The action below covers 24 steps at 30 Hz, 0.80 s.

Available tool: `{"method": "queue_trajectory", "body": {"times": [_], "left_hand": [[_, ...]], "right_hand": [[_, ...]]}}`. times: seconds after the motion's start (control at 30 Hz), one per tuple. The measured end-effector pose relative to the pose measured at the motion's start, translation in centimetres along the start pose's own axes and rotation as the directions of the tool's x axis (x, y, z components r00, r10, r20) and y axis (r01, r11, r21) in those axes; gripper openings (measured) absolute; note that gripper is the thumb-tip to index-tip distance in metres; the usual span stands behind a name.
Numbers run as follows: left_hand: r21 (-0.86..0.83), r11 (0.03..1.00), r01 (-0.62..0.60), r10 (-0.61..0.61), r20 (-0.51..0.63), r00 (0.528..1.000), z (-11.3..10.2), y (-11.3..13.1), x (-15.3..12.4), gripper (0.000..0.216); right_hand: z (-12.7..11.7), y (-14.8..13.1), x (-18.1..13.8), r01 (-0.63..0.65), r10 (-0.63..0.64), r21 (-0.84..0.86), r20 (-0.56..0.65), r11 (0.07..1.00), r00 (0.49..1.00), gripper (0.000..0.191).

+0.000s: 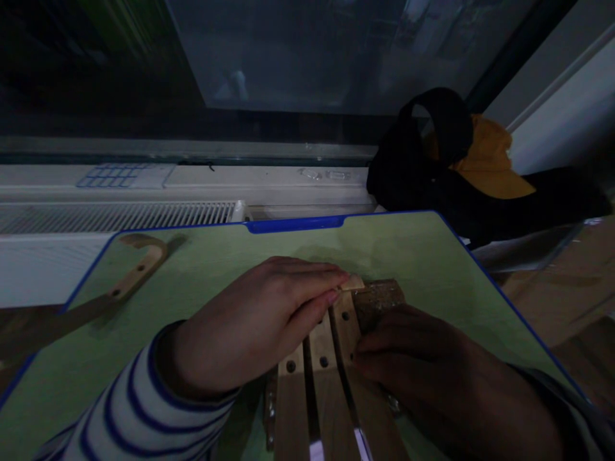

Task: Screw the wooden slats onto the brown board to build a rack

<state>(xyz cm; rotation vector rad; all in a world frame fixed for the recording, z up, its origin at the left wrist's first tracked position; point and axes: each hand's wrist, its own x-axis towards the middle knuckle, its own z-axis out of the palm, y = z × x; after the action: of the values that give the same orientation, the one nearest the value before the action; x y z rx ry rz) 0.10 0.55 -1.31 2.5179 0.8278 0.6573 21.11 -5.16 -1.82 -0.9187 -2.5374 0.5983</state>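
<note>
Three long wooden slats (331, 384) with dark holes lie side by side, running toward me. My left hand (273, 314) reaches over their far ends, fingers closed together and gripping there; it covers most of those ends. My right hand (432, 365) is in shadow, its fingers curled against the outer edge of the right-hand slat. Beneath and beside the slats shows a brown block (382, 294) with a shiny, plastic-like covering. To the left lies another wooden slat (127, 282), with a hooked end and two holes.
The pale green tabletop (211, 250) has a blue rim and a blue handle piece (295, 224). Behind it are a white radiator (120, 218), a windowsill and a dark window. A black bag (408, 153) and an orange cap (490, 160) sit at back right, near a cardboard box (557, 294).
</note>
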Motion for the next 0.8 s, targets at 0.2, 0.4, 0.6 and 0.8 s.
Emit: {"method": "queue_trajectory", "body": {"times": [0.2, 0.4, 0.6, 0.8], "left_hand": [[0.003, 1.000, -0.003, 0.003, -0.002, 1.000, 0.0, 0.0, 0.1, 0.027], [0.051, 0.999, 0.000, 0.000, 0.005, 1.000, 0.0, 0.0, -0.1, 0.027], [0.102, 0.995, -0.005, 0.003, 0.017, 1.000, -0.1, 0.4, -0.3, 0.030], [0.109, 0.994, 0.011, -0.010, -0.015, 1.000, -0.8, 1.3, -0.3, 0.023]], "right_hand": [[0.2, 0.1, -0.1, 0.008, -0.009, 0.016, 0.005, 1.000, 1.000, 0.018], [0.3, 0.3, 0.0, 0.000, 0.000, 0.010, 0.046, 1.000, 0.999, 0.018], [0.7, 0.1, -0.5, -0.038, 0.039, -0.006, 0.038, 0.999, 0.999, 0.011], [-0.7, -0.9, -1.1, -0.044, 0.036, -0.105, -0.074, 0.994, 0.997, 0.014]]}}
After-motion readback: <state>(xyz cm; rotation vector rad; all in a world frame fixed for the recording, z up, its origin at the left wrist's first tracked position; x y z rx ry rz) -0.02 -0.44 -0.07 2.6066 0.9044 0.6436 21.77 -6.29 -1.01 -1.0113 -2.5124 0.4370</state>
